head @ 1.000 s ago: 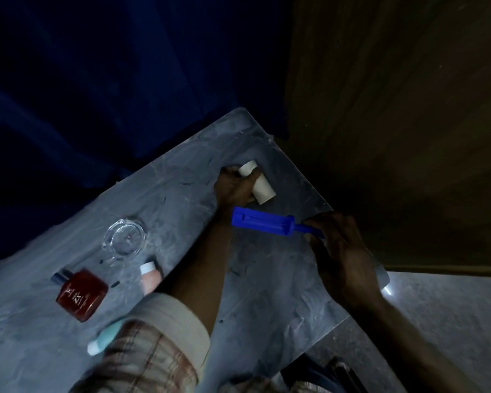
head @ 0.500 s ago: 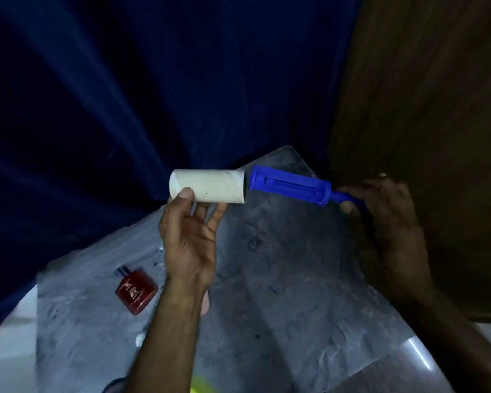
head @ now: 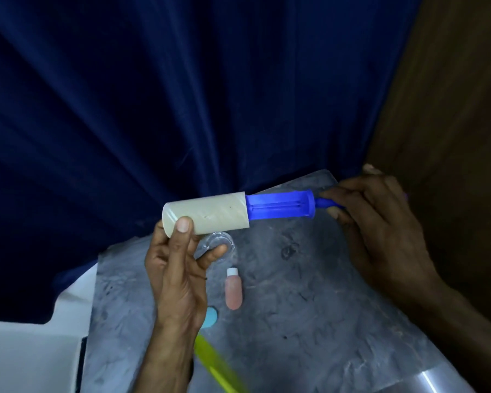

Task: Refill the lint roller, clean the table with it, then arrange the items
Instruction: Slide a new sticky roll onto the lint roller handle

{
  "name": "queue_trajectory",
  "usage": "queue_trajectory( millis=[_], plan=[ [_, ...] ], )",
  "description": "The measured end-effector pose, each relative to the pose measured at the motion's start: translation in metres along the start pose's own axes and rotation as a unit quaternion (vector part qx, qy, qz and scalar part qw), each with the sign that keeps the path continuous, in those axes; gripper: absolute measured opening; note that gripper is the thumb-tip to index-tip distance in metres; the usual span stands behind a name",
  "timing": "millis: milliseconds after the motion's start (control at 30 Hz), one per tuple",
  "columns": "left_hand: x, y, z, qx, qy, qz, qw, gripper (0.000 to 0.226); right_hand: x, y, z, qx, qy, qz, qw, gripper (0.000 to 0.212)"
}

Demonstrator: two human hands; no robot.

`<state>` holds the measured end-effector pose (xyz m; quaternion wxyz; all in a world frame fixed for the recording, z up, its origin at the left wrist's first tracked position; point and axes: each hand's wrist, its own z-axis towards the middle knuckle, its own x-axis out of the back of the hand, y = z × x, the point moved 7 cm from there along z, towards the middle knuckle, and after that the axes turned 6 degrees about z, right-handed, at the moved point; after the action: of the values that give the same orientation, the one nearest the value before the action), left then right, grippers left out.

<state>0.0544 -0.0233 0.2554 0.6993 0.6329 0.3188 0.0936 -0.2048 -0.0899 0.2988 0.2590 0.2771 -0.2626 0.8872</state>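
A white refill roll [head: 210, 213] is held above the table in my left hand [head: 179, 268], thumb on its near end. Its right end sits over the tip of the blue lint roller [head: 281, 207], so the roll covers only the first part of the blue core. My right hand [head: 380, 222] grips the roller's thin blue handle at the right. Both are raised over the grey marbled table [head: 309, 307].
On the table lie a clear glass dish [head: 220, 242] just under the roll, a small pink bottle with a white cap [head: 233, 289], a light blue round piece [head: 210, 317] and a yellow-green object [head: 216, 364]. A dark blue curtain hangs behind; a brown wooden panel stands at right.
My left hand picked the white roll off the table and brought it level with the roller. The roll's end now overlaps the blue core's tip. The view tilted up.
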Motion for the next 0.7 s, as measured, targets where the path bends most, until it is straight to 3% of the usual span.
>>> queue_trajectory(
  millis=[100,233,500,700],
  plan=[
    [0.013,0.011,-0.006,0.006,0.014,0.015,1.0,0.025,0.0,-0.014,0.006,0.024,-0.007,-0.007,1.0,0.023],
    [0.012,0.012,-0.019,0.031,-0.045,0.071,0.996,0.056,-0.009,-0.041,0.012,0.067,-0.034,-0.019,0.997,0.024],
    [0.028,0.029,-0.021,0.006,-0.05,0.084,0.995,0.046,-0.011,-0.059,0.026,0.074,-0.035,-0.011,0.997,0.022],
    [0.039,0.053,-0.02,-0.068,-0.163,0.117,0.977,0.056,-0.019,-0.05,0.029,0.041,-0.105,0.04,0.993,0.03]
  ],
)
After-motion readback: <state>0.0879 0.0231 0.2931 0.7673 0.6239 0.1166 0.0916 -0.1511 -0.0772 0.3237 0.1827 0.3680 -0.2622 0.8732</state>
